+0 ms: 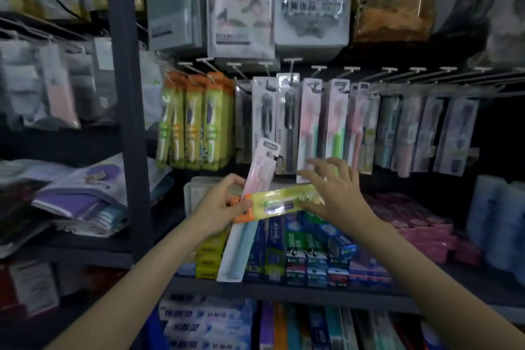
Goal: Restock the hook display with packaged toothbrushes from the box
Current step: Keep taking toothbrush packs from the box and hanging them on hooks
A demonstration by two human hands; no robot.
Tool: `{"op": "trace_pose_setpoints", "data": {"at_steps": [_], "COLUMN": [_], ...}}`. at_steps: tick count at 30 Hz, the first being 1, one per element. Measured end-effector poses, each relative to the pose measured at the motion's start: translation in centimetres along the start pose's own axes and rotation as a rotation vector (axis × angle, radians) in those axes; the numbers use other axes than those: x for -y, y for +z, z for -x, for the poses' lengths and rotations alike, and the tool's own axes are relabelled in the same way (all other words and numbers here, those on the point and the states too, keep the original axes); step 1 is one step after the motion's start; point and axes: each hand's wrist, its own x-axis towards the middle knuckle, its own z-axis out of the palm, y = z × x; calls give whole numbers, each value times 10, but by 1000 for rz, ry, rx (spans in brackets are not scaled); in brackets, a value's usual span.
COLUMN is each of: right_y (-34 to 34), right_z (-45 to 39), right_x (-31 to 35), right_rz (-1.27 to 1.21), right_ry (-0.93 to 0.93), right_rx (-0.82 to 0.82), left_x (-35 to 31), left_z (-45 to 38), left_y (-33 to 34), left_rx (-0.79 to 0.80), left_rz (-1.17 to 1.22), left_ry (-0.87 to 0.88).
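Two packs are in play in front of the hook display. The left hand [220,204] grips a fan of them: a long pink-and-clear toothbrush pack [260,170] angled up toward the hooks, a pale teal pack [238,250] hanging down below the fist, and the orange end of a yellow-green toothbrush pack [279,203] lying crosswise. The right hand [331,190] reaches in with fingers spread, fingertips on the far end of that yellow-green pack; whether it grips or only touches is hard to tell. The box itself is not in view.

The matching orange-topped stock [196,119] hangs at the left of the white wire hooks [292,61], so that looks like the target row. To do it well, the right hand probably needs to take the pack by its orange header, turn it upright and thread the hang hole squarely over the hook tip.

These are slim, glossy blister packs on stiff card, slippery when stacked. Boxed toothpaste [306,247] fills the shelf below.
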Motion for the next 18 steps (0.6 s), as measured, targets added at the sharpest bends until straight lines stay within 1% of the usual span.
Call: {"op": "trace_pose_setpoints", "data": {"at_steps": [1, 2, 3, 4, 6, 8, 11, 14, 16, 18], "right_y": [-1, -2, -2, -2, -1, -1, -1, 5, 8, 8], "right_z": [-8, -15, -22, -29, -43, -55, -76, -98, -107, -115], "right_x": [2, 4, 7, 10, 18, 24, 36, 49, 54, 55], "right_rz": [-80, -218, -307, -323, -283, -259, -204, -151, -241, -456], "right_ry": [-39, -46, -61, -82, -118, -175, -259, -357, -288, -99], "right_rx": [60, 150, 176, 165, 118, 109, 90, 19, 37, 52], "left_x": [1, 2, 4, 5, 6, 7, 7, 8, 11, 14], "left_z": [-1, -2, -3, -2, -1, -1, 0, 4, 5, 7], "left_y": [-8, -16, -23, -29, -39, -47, -61, -82, -100, -117], "left_rx": [-21, -53, -94, -143, -257, -305, -319, -439, -557, -638], "left_rz": [21, 70, 124, 179, 271, 326, 333, 294, 227, 167], "left_ry": [0, -10, -29, -40, -53, -42, -24, 7, 31, 39]}}
